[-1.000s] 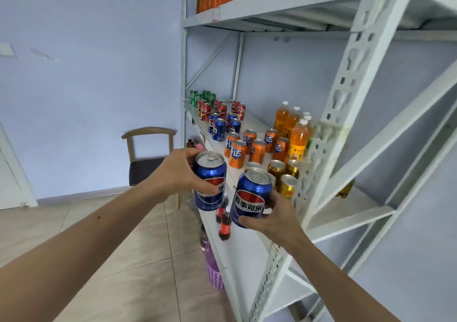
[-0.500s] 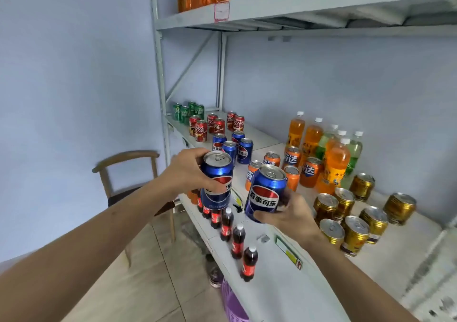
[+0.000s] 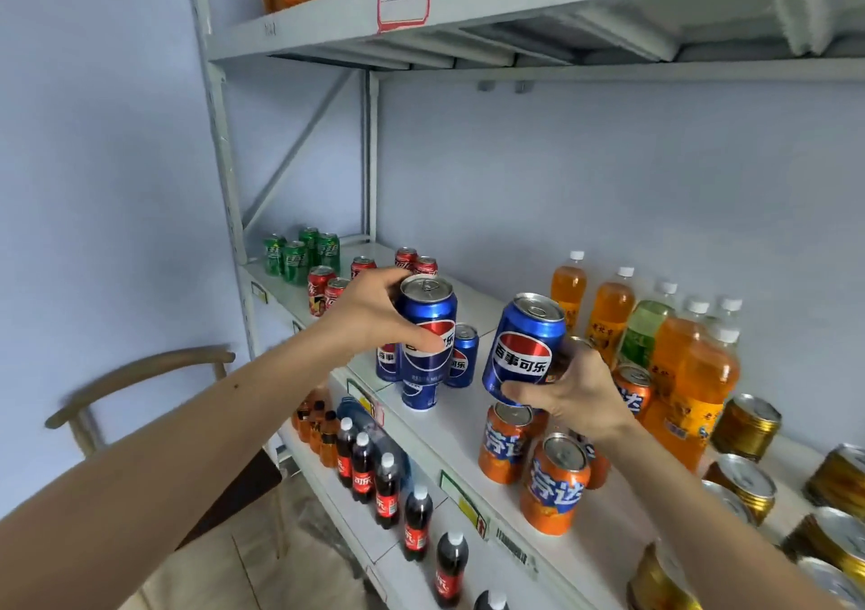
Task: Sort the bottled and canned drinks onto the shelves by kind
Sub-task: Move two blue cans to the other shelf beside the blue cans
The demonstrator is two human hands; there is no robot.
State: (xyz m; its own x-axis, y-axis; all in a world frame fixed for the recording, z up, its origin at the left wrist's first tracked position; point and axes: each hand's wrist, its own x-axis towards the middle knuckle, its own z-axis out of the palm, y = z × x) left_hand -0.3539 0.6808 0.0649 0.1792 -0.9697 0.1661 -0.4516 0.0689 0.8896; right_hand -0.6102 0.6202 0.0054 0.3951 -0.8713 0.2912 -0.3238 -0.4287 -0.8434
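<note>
Shelf (image 3: pixel 449 427) w/ drinks grouped by kind: green cans (image 3: pixel 299 249) far left, red cans (image 3: pixel 323 284) next, orange bottles (image 3: pixel 608 314) right. My left hand (image 3: pixel 370 314) grips one blue cola can (image 3: pixel 428 324) upright, right hand (image 3: pixel 580 394) grips a 2nd blue can (image 3: pixel 524 347), tilted. Both held over the blue cans (image 3: pixel 461 354) on the shelf; prob. to set them w/ their kind.

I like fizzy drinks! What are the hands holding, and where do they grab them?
Each holds a blue cola can by its side. The left hand wraps the left can; the right hand grips the right can near its bottom.
</note>
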